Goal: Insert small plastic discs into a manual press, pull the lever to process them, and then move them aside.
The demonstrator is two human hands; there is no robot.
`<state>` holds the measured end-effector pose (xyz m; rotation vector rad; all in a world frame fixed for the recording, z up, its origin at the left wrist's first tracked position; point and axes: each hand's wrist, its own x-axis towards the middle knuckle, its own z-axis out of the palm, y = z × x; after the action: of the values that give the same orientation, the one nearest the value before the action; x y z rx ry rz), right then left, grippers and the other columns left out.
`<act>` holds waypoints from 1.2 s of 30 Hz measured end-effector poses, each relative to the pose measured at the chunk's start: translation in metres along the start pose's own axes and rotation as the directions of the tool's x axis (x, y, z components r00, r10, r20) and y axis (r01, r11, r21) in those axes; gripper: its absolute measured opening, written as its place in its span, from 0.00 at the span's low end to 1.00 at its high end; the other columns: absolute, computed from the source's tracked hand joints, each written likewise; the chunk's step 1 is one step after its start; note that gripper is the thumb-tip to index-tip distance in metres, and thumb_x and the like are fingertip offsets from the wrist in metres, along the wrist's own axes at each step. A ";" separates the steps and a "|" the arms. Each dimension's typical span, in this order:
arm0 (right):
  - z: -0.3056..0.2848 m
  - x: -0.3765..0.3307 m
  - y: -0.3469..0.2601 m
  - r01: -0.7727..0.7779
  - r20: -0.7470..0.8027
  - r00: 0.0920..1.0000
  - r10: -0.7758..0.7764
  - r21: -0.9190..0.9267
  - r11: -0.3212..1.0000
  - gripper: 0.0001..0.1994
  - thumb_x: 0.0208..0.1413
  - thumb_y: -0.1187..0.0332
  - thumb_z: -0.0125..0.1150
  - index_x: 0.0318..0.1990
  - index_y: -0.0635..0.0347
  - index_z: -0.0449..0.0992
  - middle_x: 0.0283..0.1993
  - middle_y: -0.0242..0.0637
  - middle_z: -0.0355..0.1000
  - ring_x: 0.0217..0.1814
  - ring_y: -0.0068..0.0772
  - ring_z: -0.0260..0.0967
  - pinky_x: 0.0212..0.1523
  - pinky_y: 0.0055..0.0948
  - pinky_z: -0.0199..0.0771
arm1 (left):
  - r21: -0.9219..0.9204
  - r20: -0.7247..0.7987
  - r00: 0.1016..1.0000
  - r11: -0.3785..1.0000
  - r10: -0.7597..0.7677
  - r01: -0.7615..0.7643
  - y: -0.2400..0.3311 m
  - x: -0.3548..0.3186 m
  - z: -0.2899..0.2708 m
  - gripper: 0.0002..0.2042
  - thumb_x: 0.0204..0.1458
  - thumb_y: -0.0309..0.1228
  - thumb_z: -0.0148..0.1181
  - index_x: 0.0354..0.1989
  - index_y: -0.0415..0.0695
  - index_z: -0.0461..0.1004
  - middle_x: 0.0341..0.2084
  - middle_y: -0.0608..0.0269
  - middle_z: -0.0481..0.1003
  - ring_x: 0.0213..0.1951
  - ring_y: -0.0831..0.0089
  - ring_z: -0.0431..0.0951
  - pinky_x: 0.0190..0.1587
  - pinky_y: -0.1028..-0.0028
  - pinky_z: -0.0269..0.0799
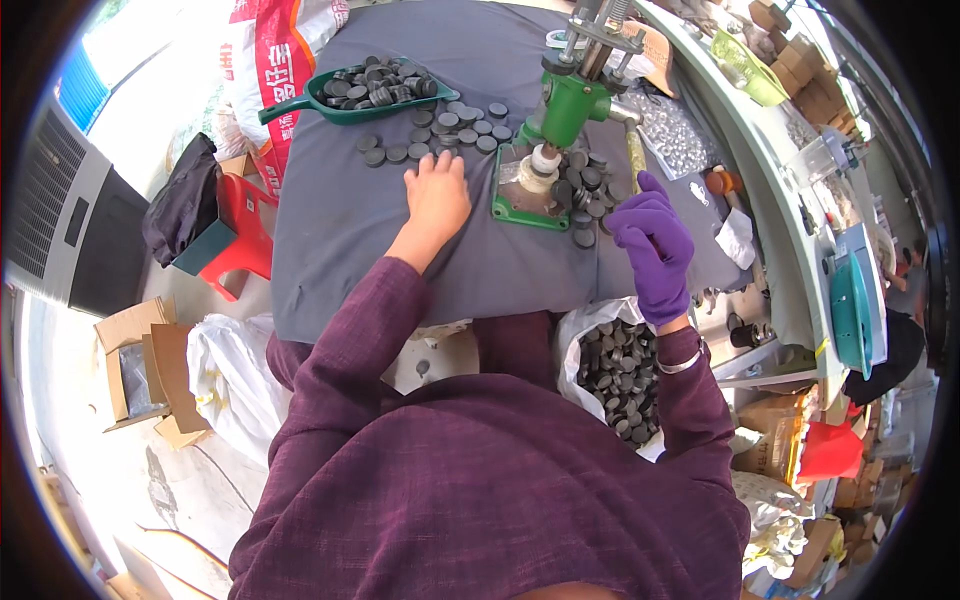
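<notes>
My left hand (438,200) lies on the grey cloth, its fingers a little apart and nothing visible in them. The fingertips are right at the near edge of a spread of loose dark round discs (396,154). On the right, my right hand (655,245) wears a purple glove and is closed around the lower end of the lever (636,155) of a green hand press (568,112). Under the press's ram sits a pale round die (538,170); whether a disc is in it I cannot tell. More dark discs (585,185) are heaped against the press's right side.
A green scoop (350,112) full of discs rests at the back left. Behind the lever is a clear bag of shiny metal parts (675,135). An open white sack of discs (615,375) stands below the table's front edge. A red stool (240,235) is at the left.
</notes>
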<state>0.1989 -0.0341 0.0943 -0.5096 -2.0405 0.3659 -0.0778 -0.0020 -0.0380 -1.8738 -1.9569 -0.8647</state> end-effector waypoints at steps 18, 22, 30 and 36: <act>-0.045 0.096 -0.009 -0.225 -0.063 0.955 0.290 0.483 0.846 0.17 0.65 0.64 0.46 0.35 0.70 0.76 0.34 0.43 0.77 0.27 0.27 0.68 0.33 0.28 0.70 | -0.590 0.029 0.980 0.788 -0.197 0.176 0.021 -0.013 -0.011 0.24 0.39 0.28 0.68 0.48 0.40 0.70 0.39 0.52 0.77 0.43 0.57 0.76 0.46 0.62 0.69; -0.045 0.091 -0.003 -0.157 -0.102 0.970 0.219 0.423 0.892 0.18 0.66 0.64 0.44 0.35 0.70 0.76 0.35 0.44 0.77 0.26 0.27 0.69 0.32 0.28 0.70 | -0.580 0.069 0.990 0.802 -0.124 0.141 0.056 0.008 -0.012 0.29 0.40 0.27 0.67 0.54 0.42 0.65 0.40 0.55 0.78 0.46 0.57 0.76 0.48 0.61 0.70; -0.043 0.090 -0.008 -0.168 -0.097 0.972 0.216 0.359 0.918 0.22 0.67 0.62 0.40 0.32 0.71 0.76 0.28 0.40 0.74 0.25 0.25 0.66 0.36 0.26 0.72 | -0.600 0.079 0.985 0.782 -0.153 0.170 0.084 0.034 0.016 0.35 0.39 0.27 0.69 0.58 0.38 0.60 0.44 0.53 0.78 0.49 0.53 0.75 0.50 0.59 0.69; -0.009 0.013 -0.001 -0.155 -0.071 0.982 0.177 0.239 0.959 0.12 0.57 0.67 0.52 0.31 0.67 0.77 0.26 0.36 0.72 0.30 0.27 0.68 0.54 0.35 0.68 | -0.700 0.078 0.980 0.690 -0.183 0.184 0.069 0.036 0.015 0.31 0.39 0.24 0.64 0.57 0.39 0.64 0.46 0.49 0.77 0.46 0.52 0.77 0.50 0.61 0.71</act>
<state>0.2007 -0.0282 0.1094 -0.5434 -1.8418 0.6629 -0.0110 0.0335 -0.0134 -2.0356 -1.9952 -1.9030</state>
